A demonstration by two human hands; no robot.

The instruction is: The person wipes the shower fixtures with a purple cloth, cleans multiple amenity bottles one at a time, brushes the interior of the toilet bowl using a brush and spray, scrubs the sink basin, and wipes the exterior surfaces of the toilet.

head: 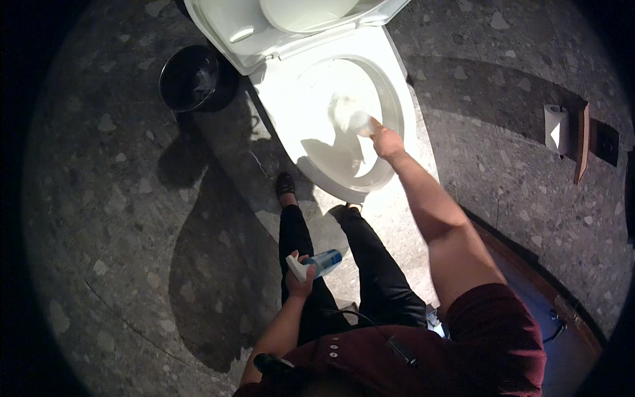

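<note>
Ahead of me stands a white toilet (278,106), its lid and seat (218,34) raised, with strong light on the bowl. My right hand (388,142) reaches over the bowl and holds a white wad (361,123), perhaps paper or cloth; glare blurs its outline and whether it touches the bowl. Lower down, in front of my thighs, my left hand (300,284) grips a spray bottle (325,262) around its neck. The bottle has a white trigger head and a clear body with blue on it, and lies tilted on its side in the hand.
A black waste bin (171,82) with something pale inside stands left of the toilet. To the right, a toilet paper roll (555,129) hangs by a wooden piece (583,144). My dark shoe (285,184) is near the toilet's base. A wooden strip (501,248) edges the lower right.
</note>
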